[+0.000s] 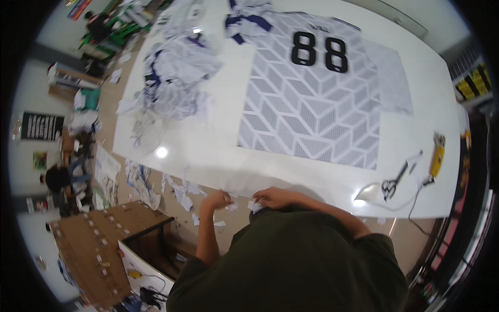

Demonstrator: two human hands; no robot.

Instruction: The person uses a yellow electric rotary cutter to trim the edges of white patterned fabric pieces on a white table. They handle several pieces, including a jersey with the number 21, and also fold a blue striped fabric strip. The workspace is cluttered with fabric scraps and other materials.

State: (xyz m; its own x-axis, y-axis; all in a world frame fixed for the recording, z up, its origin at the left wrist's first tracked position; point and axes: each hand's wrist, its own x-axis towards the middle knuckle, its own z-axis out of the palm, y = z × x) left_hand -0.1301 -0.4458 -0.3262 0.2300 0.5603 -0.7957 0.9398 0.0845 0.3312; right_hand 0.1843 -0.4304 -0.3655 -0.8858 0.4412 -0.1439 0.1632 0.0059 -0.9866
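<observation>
Both hands are at the near edge of the white table [208,140], close to my body. My left hand [218,199] has its fingers curled together; whatever they hold, if anything, I cannot make out. My right hand [274,197] pinches a small white piece [254,206], perhaps paper or cloth. Beyond them a grey and white patterned jersey panel [312,114] lies flat, with black lettering and a large black number near its top. A plain pale sleeve-shaped piece [392,78] lies against its right side.
Crumpled white and navy garments [179,78] are heaped on the left, and another bundle [249,21] lies at the far side. Scissors [393,182] and a yellow corded tool [437,158] lie right. Scraps [182,196] litter the floor by a brown box [93,249]. Other people [58,178] are farther left.
</observation>
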